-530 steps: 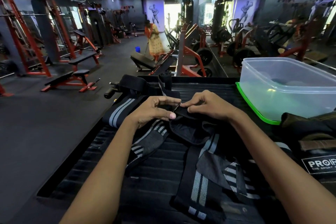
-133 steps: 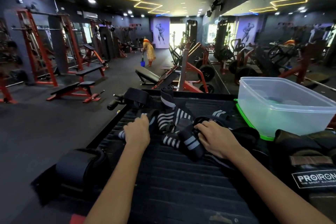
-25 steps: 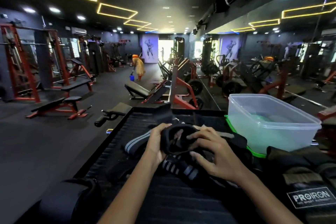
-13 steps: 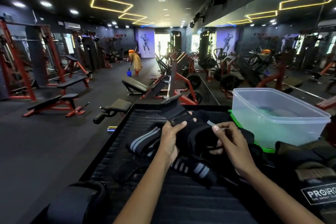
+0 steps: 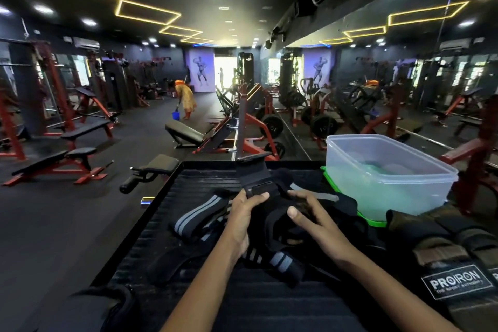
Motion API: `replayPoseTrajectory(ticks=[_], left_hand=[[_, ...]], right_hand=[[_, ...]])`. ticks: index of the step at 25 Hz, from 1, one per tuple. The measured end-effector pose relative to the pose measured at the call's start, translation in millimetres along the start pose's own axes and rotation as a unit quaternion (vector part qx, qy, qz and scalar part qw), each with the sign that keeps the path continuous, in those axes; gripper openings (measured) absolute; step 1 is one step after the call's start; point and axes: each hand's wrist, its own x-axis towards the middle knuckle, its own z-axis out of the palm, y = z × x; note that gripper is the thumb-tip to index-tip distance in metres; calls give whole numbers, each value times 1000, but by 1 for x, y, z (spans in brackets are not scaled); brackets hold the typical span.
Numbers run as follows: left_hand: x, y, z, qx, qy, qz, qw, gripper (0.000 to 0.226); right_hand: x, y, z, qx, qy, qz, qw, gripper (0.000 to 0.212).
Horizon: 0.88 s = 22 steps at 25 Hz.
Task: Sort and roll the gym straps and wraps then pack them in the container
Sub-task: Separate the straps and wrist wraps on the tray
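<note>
Both hands hold one black strap [image 5: 275, 213] above the middle of the ribbed black bench [image 5: 269, 302]: the left hand [image 5: 242, 219] has its grip closed on the strap's stiff flap, thumb pressed on top, so the flap stands up and away from the person, while the right hand [image 5: 310, 217] curls its grip over the bunched body of the same strap. Right of the hands, a clear plastic container [image 5: 388, 178] stands on a green lid [image 5: 369, 221] at the bench's far right. A brown and black Proiron glove [image 5: 452, 253] lies near it, closer to the person. Grey-striped wraps lie unrolled, one left of the left hand [image 5: 196, 213], one beneath both wrists [image 5: 277, 264].
</note>
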Motion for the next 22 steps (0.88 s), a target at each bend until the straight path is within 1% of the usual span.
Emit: replayPoseTrajectory(ticks=[2, 5, 8, 12, 16, 20, 22], left_hand=[[1, 1, -1, 12, -14, 6, 1000, 24], [1, 3, 0, 48, -28, 18, 998, 28], [0, 2, 1, 55, -36, 14, 998, 27], [0, 3, 2, 35, -35, -4, 999, 23], [-1, 3, 2, 47, -54, -23, 997, 31], [-2, 4, 3, 69, -70, -14, 995, 29], [-2, 6, 2, 80, -76, -1, 994, 34]], right_hand=[[-1, 0, -2, 21, 4, 11, 1000, 55], [0, -2, -6, 33, -2, 19, 999, 68], [1, -2, -9, 43, -15, 25, 999, 73], [3, -3, -12, 65, -41, 27, 997, 75], [3, -5, -15, 80, -66, 29, 994, 75], [1, -9, -15, 87, -80, 26, 993, 70], [1, -10, -15, 87, -84, 22, 992, 72]])
